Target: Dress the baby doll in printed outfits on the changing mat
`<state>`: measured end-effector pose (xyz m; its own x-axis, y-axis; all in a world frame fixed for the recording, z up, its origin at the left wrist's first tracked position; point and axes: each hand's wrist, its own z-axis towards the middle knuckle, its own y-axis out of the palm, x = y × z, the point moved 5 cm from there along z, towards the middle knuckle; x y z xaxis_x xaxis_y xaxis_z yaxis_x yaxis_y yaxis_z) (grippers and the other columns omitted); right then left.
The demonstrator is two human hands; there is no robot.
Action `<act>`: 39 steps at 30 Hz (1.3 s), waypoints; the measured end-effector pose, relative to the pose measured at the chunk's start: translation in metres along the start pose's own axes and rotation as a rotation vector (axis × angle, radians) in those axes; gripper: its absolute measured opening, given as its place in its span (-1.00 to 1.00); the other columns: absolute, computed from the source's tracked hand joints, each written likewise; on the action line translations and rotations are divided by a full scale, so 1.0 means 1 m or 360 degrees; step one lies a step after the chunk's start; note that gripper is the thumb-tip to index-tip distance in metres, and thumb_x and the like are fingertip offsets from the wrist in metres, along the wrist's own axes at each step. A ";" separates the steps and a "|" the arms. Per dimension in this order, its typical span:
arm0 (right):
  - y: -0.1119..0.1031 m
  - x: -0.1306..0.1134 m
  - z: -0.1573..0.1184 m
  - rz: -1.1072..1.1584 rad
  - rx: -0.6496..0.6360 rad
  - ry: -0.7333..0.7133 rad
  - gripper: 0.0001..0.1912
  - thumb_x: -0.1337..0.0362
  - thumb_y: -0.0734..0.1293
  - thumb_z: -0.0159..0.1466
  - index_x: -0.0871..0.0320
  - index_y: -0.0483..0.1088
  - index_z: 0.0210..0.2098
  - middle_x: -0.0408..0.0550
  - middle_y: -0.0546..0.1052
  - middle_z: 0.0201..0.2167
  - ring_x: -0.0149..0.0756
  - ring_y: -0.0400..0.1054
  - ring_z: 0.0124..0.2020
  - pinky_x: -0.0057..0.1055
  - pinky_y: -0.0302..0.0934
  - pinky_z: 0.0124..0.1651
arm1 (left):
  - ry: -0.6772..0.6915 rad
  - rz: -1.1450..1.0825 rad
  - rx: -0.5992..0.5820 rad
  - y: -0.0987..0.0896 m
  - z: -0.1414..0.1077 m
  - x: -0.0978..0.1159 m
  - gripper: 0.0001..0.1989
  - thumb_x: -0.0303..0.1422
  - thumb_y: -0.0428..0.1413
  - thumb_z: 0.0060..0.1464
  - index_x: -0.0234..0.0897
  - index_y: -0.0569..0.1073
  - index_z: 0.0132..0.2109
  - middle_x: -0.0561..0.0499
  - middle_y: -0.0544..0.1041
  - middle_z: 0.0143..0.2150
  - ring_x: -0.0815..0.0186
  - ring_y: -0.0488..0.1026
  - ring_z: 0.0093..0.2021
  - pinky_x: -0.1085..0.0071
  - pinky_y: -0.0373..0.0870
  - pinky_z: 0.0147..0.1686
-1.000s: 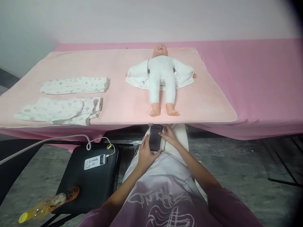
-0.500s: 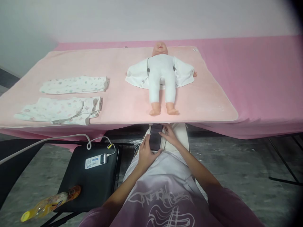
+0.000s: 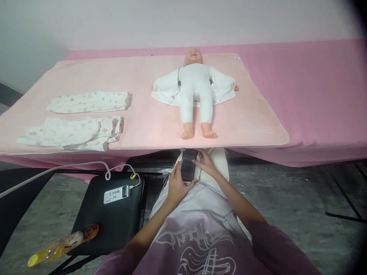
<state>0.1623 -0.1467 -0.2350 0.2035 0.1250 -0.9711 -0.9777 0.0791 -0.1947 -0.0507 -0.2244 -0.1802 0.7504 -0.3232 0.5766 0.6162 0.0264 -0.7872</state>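
Here, the person's 2 hands, left hand (image 3: 177, 185) and right hand (image 3: 205, 162), hold 1 dark phone (image 3: 188, 165) between them in the lap, just below the near edge of the pink-covered surface (image 3: 315, 95). On it lie 1 doll (image 3: 196, 91) and 2 patterned garments (image 3: 90, 102).

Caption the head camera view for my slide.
Both hands on a dark phone, below a doll lying on a pink mat.
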 end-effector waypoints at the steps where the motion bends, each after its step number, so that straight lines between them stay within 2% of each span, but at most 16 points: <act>1: 0.000 0.000 0.000 0.0000 0.0003 -0.0001 -0.39 0.07 0.56 0.28 -0.01 0.48 0.29 -0.02 0.43 -0.06 -0.11 0.34 -0.07 -0.17 0.36 0.04 | -0.0001 -0.0002 -0.0002 0.000 0.000 0.000 0.15 0.04 0.42 0.23 -0.24 0.02 0.68 -0.36 0.33 0.60 -0.22 0.38 0.56 -0.13 0.45 0.46; 6: -0.001 -0.002 -0.001 -0.0014 -0.0023 0.0003 -0.39 0.09 0.54 0.30 -0.01 0.46 0.31 -0.02 0.43 -0.06 -0.10 0.35 -0.06 -0.16 0.34 0.05 | 0.0002 -0.0022 -0.0002 -0.001 0.000 0.000 0.15 0.04 0.42 0.22 -0.23 0.01 0.69 -0.36 0.34 0.60 -0.22 0.37 0.56 -0.13 0.45 0.46; 14: -0.003 -0.003 -0.001 0.0022 -0.0023 0.0044 -0.49 0.09 0.48 0.35 -0.02 0.48 0.26 -0.02 0.44 -0.07 -0.11 0.35 -0.08 -0.18 0.32 -0.01 | -0.0001 -0.0018 -0.0013 0.000 0.000 0.000 0.14 0.05 0.41 0.23 -0.25 0.02 0.68 -0.37 0.33 0.60 -0.23 0.36 0.56 -0.14 0.43 0.47; 39: -0.001 -0.002 0.001 -0.0009 0.0010 0.0043 -0.46 0.12 0.52 0.30 0.00 0.49 0.25 -0.04 0.41 -0.09 -0.13 0.34 -0.11 -0.21 0.34 -0.04 | -0.0036 -0.0037 -0.0046 0.001 0.000 -0.001 0.14 0.06 0.39 0.24 -0.24 0.01 0.69 -0.37 0.32 0.61 -0.24 0.34 0.57 -0.18 0.41 0.48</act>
<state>0.1627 -0.1460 -0.2326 0.2072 0.0979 -0.9734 -0.9762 0.0860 -0.1992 -0.0513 -0.2239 -0.1816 0.7415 -0.3017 0.5992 0.6265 -0.0082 -0.7794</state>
